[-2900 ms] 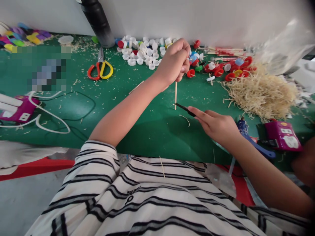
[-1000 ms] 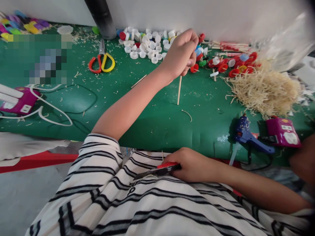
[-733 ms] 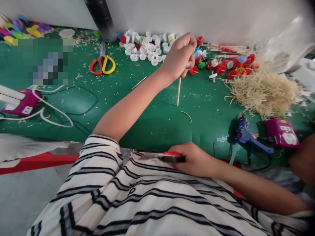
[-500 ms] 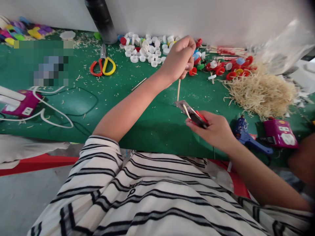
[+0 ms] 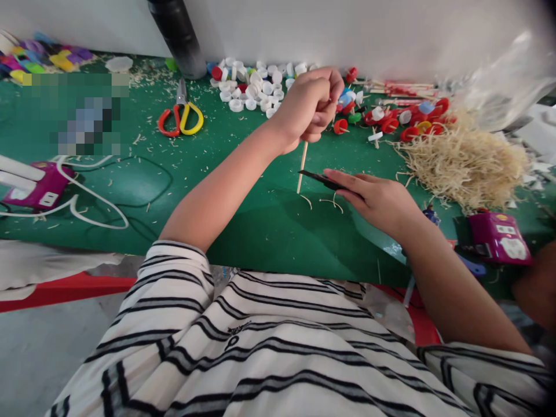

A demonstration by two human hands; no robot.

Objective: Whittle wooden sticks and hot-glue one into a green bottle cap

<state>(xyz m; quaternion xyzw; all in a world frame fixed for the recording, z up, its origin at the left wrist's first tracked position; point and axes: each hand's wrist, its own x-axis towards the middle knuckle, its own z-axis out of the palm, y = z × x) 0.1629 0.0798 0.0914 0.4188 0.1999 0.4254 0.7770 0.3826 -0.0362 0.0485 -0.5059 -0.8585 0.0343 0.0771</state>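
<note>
A thin wooden stick [image 5: 303,165] slants down from the closed fingers of my left hand [image 5: 310,107], its lower end close to the green table [image 5: 243,208]. My right hand [image 5: 376,200] is closed around a dark utility knife [image 5: 320,179], seen nearly edge-on. The knife's tip lies against or just beside the stick, near its lower end. Curled wood shavings [image 5: 333,201] rest on the table below the blade. The upper part of the stick is hidden in my left hand.
Scissors [image 5: 180,119], a dark bottle [image 5: 180,43] and many white caps [image 5: 256,87] lie toward the wall. At right are red caps with sticks [image 5: 386,121], a heap of shavings [image 5: 469,159] and a purple power socket [image 5: 499,237]. Part of another person [image 5: 538,284] shows at the right edge.
My left hand has shifted slightly left and down with the stick. The knife has turned edge-on, and the pale strip on it is gone. Shavings now lie on the table beneath.
</note>
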